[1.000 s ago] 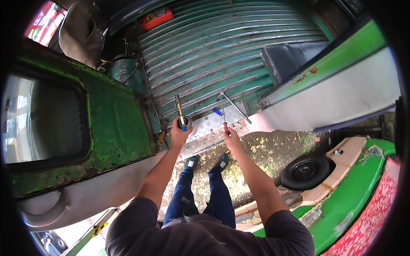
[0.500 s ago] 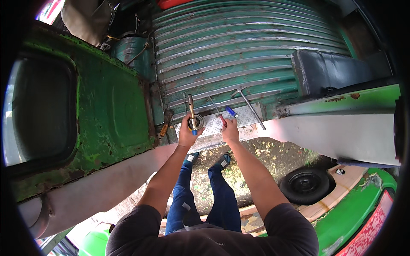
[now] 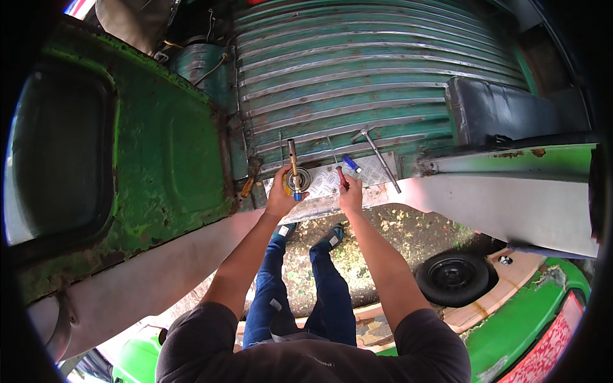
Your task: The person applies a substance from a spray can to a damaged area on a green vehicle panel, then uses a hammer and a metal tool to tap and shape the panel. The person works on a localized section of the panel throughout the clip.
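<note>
Clock read from above, 12 being the far side. Left hand [image 3: 280,196], left of centre, curls round a gas torch [image 3: 296,177], fingers on the canister's 9 o'clock side, thumb near the blue knob at its 6 o'clock; brass tube points to about 12. Cannot tell whether the canister rests on anything below. Right hand [image 3: 350,195], between 3 and 4 o'clock of the torch, is closed on a red-handled tool [image 3: 342,177], thin shaft aimed between 11 and 12; tip too fine to make out. Both hands are at the silvery tread plate [image 3: 319,185] edging the ribbed green floor [image 3: 345,76] of a vehicle. Small blue object [image 3: 352,164], pale at one end, lies at 12 o'clock of the right hand, just beside the red handle. T-handled wrench [image 3: 381,159] at 1 to 2 o'clock of the same hand, crossbar on the ribs, shaft slanting over the plate toward 5. Brush [image 3: 250,179] with wooden handle near the left hand, at its 10 o'clock. Worn green door [image 3: 172,147] farther out, between 9 and 10. Dark padded cushion [image 3: 498,115] at 2 o'clock of the right hand; black wheel [image 3: 452,274] well apart at its 4. Person's shoes [image 3: 332,237] at 6 o'clock of centre, on leaf-littered ground [image 3: 396,233].
</note>
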The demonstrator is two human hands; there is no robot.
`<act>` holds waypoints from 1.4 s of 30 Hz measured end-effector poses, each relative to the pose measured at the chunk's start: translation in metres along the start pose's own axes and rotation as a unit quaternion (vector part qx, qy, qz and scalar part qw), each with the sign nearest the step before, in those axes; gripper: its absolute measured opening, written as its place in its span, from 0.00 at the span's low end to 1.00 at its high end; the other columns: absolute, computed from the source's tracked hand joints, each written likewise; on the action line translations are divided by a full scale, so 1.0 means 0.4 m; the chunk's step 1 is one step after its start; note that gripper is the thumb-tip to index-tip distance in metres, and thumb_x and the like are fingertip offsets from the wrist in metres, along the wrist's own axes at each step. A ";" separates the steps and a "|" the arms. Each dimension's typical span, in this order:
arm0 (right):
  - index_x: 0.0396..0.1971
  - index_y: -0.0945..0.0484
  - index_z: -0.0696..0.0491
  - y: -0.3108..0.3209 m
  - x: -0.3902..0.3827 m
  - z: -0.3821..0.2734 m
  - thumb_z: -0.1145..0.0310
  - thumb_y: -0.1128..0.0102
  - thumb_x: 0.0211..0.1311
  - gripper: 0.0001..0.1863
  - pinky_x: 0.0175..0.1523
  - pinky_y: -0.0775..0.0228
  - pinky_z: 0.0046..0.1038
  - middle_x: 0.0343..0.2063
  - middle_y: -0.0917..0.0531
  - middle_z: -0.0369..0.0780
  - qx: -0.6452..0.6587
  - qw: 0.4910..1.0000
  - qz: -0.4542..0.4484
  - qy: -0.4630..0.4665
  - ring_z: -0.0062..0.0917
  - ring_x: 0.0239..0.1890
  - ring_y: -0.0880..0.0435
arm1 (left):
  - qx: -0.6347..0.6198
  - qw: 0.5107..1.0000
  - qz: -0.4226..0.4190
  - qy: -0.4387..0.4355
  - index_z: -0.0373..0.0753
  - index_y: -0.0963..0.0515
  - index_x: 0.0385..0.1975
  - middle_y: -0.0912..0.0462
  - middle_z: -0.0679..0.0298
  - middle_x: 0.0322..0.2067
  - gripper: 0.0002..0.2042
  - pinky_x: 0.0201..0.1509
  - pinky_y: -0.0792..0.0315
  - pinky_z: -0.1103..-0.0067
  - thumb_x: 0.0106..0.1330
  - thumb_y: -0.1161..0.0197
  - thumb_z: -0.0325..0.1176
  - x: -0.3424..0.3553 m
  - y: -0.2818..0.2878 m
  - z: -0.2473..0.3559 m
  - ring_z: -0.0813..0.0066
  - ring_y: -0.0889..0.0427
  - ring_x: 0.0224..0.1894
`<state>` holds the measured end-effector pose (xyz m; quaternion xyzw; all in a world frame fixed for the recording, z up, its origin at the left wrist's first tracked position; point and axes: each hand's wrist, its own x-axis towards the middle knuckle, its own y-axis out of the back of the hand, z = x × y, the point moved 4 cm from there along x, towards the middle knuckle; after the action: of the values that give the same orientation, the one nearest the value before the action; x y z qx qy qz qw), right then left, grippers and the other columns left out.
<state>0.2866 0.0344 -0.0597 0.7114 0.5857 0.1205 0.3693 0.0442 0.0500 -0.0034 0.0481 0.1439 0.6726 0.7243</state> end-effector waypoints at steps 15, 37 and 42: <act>0.49 0.25 0.49 0.002 0.024 -0.069 0.71 0.39 0.57 0.18 0.52 0.32 0.42 0.44 0.27 0.41 -0.247 0.965 0.012 0.085 0.38 0.48 0.26 | 0.029 0.998 0.051 -0.005 0.39 0.32 0.56 0.28 0.55 0.56 0.29 0.64 0.35 0.71 0.51 0.34 0.24 -0.023 0.079 -0.167 0.57 0.28 0.59; 0.51 0.27 0.52 -0.011 0.032 -0.043 0.70 0.40 0.59 0.18 0.52 0.30 0.40 0.46 0.25 0.43 -0.197 0.976 -0.008 0.088 0.43 0.49 0.25 | 0.269 0.959 -0.080 -0.024 0.48 0.23 0.53 0.26 0.58 0.54 0.24 0.59 0.32 0.65 0.56 0.41 0.20 -0.015 0.075 -0.197 0.58 0.26 0.53; 0.50 0.27 0.56 0.002 -0.009 -0.008 0.71 0.42 0.61 0.16 0.53 0.30 0.40 0.46 0.24 0.47 -0.060 0.995 -0.021 0.080 0.46 0.49 0.24 | 0.358 0.920 -0.156 -0.036 0.54 0.23 0.55 0.29 0.60 0.56 0.27 0.60 0.35 0.66 0.55 0.40 0.20 0.001 0.060 -0.212 0.61 0.29 0.57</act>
<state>0.2843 0.0323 -0.0558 0.6632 0.6202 0.2041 0.3660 -0.0020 0.0420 -0.0782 0.3055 0.3551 0.4527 0.7588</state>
